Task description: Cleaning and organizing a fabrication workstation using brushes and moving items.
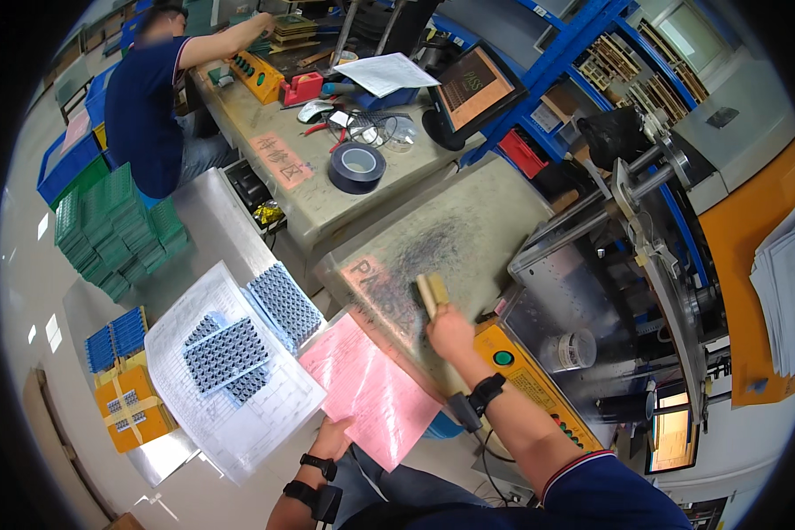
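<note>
My right hand (450, 332) grips a small wooden brush (431, 293) against the grey worktable (495, 212). Dark crumbs and dust (428, 246) are spread over the tabletop around and beyond the brush. At the near left corner of this table, my left hand (330, 438) pinches the lower edge of a pink sheet (375, 389), which slopes down from the table edge and looks glossy, like a plastic sleeve. White printed papers (230, 353) lie to the left, with blue perforated trays (225, 355) on top of them.
Right of my brush hand is a yellow control box (526, 378) with green buttons, beside a metal machine frame (583, 291). Green trays (115, 230) are stacked far left. A co-worker (146, 106) sits at the farther bench, which holds a tape roll (357, 168) and a monitor (475, 93).
</note>
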`<state>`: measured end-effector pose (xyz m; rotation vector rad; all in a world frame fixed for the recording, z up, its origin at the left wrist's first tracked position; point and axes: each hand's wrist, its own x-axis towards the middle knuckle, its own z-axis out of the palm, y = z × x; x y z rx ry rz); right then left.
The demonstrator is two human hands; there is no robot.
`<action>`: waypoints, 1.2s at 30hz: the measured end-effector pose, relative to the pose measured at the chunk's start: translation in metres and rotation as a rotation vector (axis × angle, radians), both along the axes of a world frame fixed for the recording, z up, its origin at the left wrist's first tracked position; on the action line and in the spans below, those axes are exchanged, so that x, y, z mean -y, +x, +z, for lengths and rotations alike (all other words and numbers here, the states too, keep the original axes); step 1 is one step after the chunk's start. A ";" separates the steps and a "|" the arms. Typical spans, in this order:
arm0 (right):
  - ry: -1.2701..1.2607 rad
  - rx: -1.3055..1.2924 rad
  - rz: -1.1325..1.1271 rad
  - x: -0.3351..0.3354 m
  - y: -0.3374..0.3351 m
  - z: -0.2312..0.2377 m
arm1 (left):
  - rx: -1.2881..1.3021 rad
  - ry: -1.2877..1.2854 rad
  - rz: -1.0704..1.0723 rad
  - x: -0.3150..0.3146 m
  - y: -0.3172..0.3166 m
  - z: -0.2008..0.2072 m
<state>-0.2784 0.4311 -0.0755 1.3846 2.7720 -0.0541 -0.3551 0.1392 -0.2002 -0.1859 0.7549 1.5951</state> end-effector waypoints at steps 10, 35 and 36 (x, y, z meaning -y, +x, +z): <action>-0.015 -0.123 0.326 0.127 -0.009 -0.008 | 0.027 -0.025 0.075 -0.001 -0.002 0.022; -0.169 -0.178 0.265 0.073 0.008 0.040 | -0.036 -0.040 -0.058 0.008 -0.009 -0.011; -0.105 -0.190 0.223 0.050 0.007 0.039 | -0.004 -0.028 -0.024 0.007 -0.008 -0.006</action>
